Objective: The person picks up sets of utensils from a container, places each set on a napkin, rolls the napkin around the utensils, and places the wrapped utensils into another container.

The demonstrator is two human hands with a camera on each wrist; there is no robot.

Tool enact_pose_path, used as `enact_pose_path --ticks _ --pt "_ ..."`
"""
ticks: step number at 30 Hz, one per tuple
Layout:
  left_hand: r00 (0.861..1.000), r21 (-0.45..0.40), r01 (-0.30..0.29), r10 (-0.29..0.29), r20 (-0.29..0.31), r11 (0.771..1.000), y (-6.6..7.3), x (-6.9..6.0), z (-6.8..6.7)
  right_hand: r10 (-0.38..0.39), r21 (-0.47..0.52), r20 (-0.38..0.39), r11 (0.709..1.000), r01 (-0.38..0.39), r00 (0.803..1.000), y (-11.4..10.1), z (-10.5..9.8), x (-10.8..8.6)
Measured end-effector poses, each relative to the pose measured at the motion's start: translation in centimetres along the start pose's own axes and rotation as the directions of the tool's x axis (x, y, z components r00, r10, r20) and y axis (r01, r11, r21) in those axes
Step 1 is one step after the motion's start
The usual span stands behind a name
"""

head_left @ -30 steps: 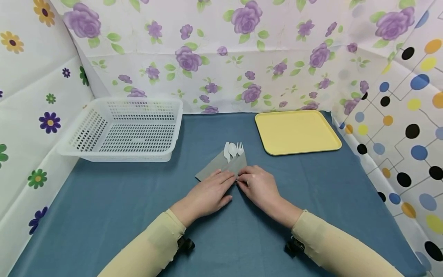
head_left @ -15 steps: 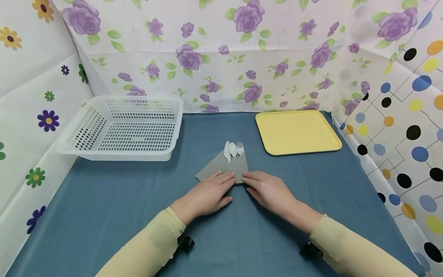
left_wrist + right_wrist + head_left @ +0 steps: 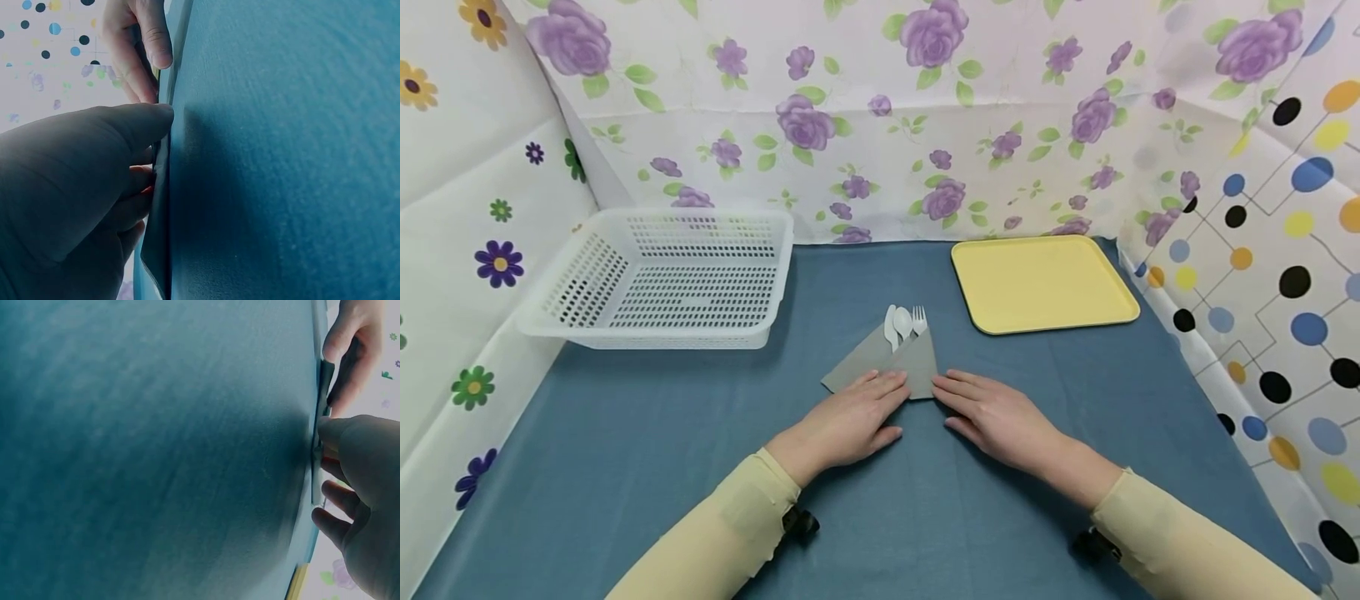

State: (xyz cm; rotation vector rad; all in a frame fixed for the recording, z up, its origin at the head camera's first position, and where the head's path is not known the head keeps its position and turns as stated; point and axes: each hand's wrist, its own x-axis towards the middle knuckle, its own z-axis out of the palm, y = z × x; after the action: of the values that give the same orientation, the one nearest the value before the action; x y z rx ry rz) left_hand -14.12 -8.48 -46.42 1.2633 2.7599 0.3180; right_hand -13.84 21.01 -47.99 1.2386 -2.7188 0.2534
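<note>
A folded grey napkin (image 3: pixel 917 364) lies mid-table in the head view. Out of its upper edge stick the tops of a white plastic knife (image 3: pixel 891 327), a spoon (image 3: pixel 903 322) and a fork (image 3: pixel 919 320); their lower parts are hidden in the fold. My left hand (image 3: pixel 848 419) rests flat on the napkin's lower left, fingers straight. At the napkin's lower right corner, the fingertips of my right hand (image 3: pixel 1000 419) touch its edge with the fingers extended. The left wrist view shows the napkin (image 3: pixel 160 231) edge-on beneath my fingers.
A white perforated plastic basket (image 3: pixel 692 333) stands at the back left. At the back right lies a yellow tray (image 3: pixel 1045 285). A blue cloth (image 3: pixel 662 467) covers the table, and patterned sheets (image 3: pixel 880 150) hang around three sides.
My right hand has let go of the napkin's lower corner, straightened its fingers and slid right to the edge. The napkin's corner is now folded flat. My left hand stays in place.
</note>
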Motion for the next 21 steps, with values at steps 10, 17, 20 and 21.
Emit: enact_pose_path --ticks 10,17,20,21 --pt "1.000 -0.006 0.018 -0.018 0.016 1.000 0.0 -0.2 -0.4 -0.019 0.011 -0.012 1.000 0.019 1.000 0.1 -0.2 0.5" --pt "1.000 -0.019 -0.024 0.023 -0.012 1.000 -0.3 -0.2 -0.1 -0.071 -0.004 0.028 0.997 0.071 0.997 -0.6 0.4 1.5" --pt "0.999 -0.039 -0.036 0.036 -0.019 0.999 -0.4 -0.3 0.0 -0.076 -0.022 0.049 0.997 0.077 0.996 -0.7 0.6 1.5" --pt "0.999 -0.045 -0.038 0.037 -0.019 0.998 -0.5 -0.3 0.0 -0.075 -0.022 0.059 0.997 0.076 0.995 -0.7 0.6 1.5"
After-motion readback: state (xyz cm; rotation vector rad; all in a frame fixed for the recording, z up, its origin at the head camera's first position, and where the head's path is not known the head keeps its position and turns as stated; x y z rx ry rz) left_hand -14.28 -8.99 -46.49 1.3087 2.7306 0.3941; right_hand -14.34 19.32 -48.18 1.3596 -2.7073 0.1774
